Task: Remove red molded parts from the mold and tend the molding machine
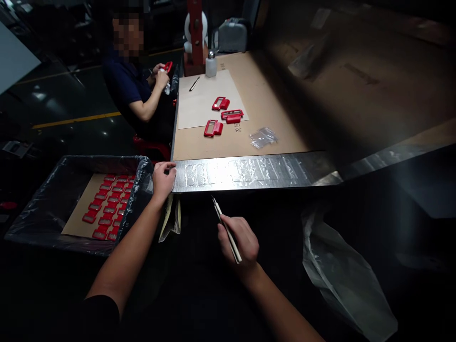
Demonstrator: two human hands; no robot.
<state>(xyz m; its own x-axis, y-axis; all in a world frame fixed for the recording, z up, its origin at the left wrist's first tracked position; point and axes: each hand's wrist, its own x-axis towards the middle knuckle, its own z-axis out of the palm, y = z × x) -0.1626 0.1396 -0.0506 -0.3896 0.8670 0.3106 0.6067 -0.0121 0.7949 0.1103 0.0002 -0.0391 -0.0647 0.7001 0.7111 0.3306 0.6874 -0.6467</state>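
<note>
Gripping a slim pen-like tool (228,232) — right fingers (231,222) closed around it.

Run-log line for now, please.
left hand: at metal strip's left end | right hand: gripping slim pale tool | tabletop: three red parts, clear film | lined bin: more red parts | co-worker: holding red part

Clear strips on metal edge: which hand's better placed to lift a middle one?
Likely right: right hand holds a slim tool, tip near the middle strips; left hand is at the metal edge's left end.

Metal-edged table (180,179), brown cardboard (274,102) on top, clear film strips (245,171) along its edge
</note>
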